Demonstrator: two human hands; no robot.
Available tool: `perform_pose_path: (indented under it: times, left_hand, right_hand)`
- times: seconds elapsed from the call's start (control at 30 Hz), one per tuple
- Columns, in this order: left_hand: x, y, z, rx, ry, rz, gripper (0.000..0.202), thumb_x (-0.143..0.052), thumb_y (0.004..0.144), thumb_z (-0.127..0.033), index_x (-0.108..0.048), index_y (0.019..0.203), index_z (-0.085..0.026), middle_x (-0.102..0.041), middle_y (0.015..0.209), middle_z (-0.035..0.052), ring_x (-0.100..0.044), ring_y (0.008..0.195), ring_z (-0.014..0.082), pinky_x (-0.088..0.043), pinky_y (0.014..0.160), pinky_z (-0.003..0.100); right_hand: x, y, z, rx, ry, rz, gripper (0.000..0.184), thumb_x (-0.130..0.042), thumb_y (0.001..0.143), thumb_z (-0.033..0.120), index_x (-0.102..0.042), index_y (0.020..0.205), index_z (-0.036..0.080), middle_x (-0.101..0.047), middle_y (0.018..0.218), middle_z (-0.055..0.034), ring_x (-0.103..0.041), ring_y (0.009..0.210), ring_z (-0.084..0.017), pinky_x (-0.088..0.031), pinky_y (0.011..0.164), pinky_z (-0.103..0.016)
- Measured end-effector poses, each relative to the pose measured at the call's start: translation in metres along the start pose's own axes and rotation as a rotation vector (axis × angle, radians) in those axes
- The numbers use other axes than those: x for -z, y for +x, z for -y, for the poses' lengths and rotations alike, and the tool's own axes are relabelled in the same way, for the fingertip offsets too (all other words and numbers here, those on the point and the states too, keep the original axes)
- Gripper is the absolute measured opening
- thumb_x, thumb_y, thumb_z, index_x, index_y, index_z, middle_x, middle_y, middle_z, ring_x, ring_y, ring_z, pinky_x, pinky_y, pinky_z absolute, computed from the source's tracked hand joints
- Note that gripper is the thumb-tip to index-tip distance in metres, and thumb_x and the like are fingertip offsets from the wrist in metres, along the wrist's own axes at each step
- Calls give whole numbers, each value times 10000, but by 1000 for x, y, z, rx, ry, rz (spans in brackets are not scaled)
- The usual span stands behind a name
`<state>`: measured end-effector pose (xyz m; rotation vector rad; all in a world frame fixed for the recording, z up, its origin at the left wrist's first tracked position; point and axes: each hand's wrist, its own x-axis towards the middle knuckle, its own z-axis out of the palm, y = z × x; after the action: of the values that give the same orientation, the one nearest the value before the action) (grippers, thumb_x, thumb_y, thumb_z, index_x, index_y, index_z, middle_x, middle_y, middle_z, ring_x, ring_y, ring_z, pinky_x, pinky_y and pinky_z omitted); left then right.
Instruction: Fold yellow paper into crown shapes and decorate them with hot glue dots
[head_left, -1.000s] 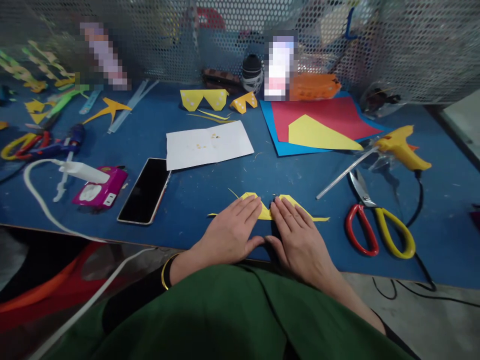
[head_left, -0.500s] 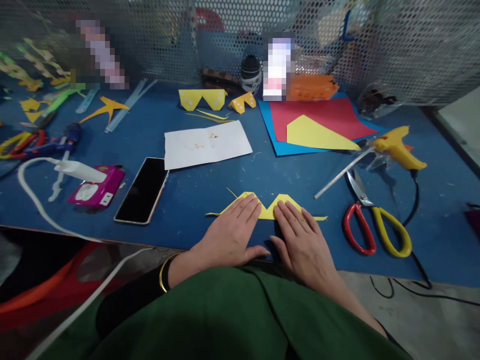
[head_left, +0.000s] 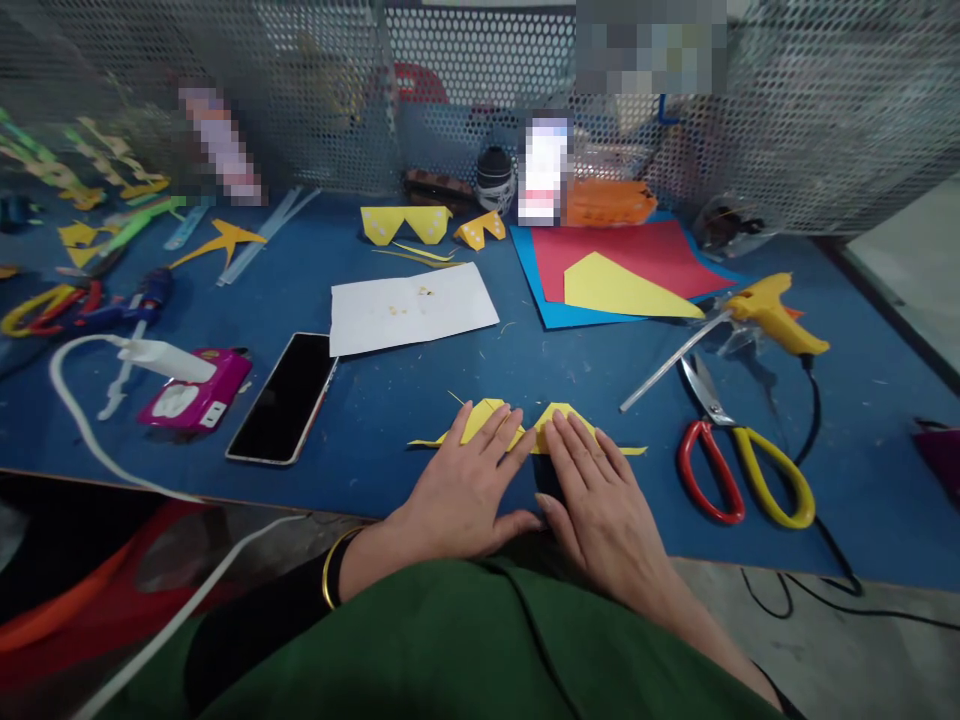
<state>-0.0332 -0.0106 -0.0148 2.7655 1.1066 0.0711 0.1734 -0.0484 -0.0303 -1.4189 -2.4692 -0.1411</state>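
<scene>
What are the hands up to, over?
Left hand, right hand: both laid on yellow paper cutout. Cutout partly hidden beneath them. Scissors lie to its right, not touching.

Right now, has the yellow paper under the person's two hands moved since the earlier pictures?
No. Judged against the dark-screened phone, the yellow paper has not visibly shifted in any direction; the gap between them looks the same.

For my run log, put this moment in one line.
left hand: on yellow cutout | right hand: on same cutout | near scissors: right of right hand
</scene>
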Motion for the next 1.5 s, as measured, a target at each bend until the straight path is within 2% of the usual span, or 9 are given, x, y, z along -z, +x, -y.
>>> perform_pose_path:
  times: [0.33,0.47,0.7,0.93,1.1,1.2,1.3,1.4,1.5]
  left_hand:
    - [-3,1,1,-4,9,19,756,-357,1002,-598,-302,1576,-109,-275,1654,177,-214,1544,340,-81,1247,562]
    - [-4,-1,1,4,-25,-5,744,-328,1009,-596,-275,1587,-132,-267,1662,159,-186,1555,316,-77,1254,550]
    - [-7,-5,4,-22,-79,-44,814,-455,954,-560,-273,1570,-61,-268,1657,180,-176,1559,298,-88,1275,496]
    - [-9,-13,5,114,-43,-88,823,-403,979,-618,-291,1560,-45,-278,1651,177,-211,1549,301,-147,1268,502]
    - [17,-9,11,97,-88,-53,755,-565,912,-543,-450,1475,-54,-480,1542,181,-401,1461,315,-244,1237,533]
    - [42,7,19,113,-174,-33,386,-540,936,-385,-663,1245,-188,-702,1286,75,-617,1238,256,-372,1171,491]
    - [62,42,35,451,-135,-155,406,-360,1015,-245,-617,1320,-165,-715,1188,107,-682,1060,239,-537,936,397]
    - [74,91,64,765,-8,-231,568,-381,996,-166,-326,1557,-93,-653,1261,192,-635,1150,282,-523,919,388]
    - [80,133,106,903,-10,-237,551,-353,982,-81,-375,1532,-76,-636,1266,239,-625,1187,310,-503,952,412]
  right_hand:
    - [-19,18,0,-94,-57,-18,904,-257,989,667,-328,1520,-62,-439,1538,-277,-371,1475,-359,-318,1192,-498]
    - [-18,19,-3,-128,-74,-4,903,-245,984,682,-192,1593,18,-411,1572,-238,-346,1491,-348,-317,1187,-523]
    - [-13,13,10,76,113,-8,878,-308,1007,608,-14,1617,50,-352,1618,-196,-290,1523,-293,-391,1167,-475]
    - [-23,12,8,124,65,-19,887,-369,984,631,-117,1618,65,-395,1592,-202,-355,1490,-326,-453,1111,-494]
    - [-27,12,7,112,37,-57,842,-412,994,579,-125,1623,98,-436,1571,-181,-418,1457,-313,-480,1086,-478]
    - [-29,12,8,110,34,-78,849,-431,992,579,-120,1625,107,-435,1574,-170,-421,1456,-314,-487,1079,-471]
    - [-29,11,8,102,28,-76,872,-460,983,582,-105,1628,115,-413,1587,-168,-405,1466,-316,-479,1092,-469]
    - [-30,10,8,110,22,-68,900,-475,975,592,-78,1631,121,-407,1591,-166,-400,1468,-320,-478,1095,-476]
    - [-31,11,7,113,4,-68,922,-478,969,606,-59,1632,122,-416,1586,-158,-406,1463,-326,-486,1088,-482]
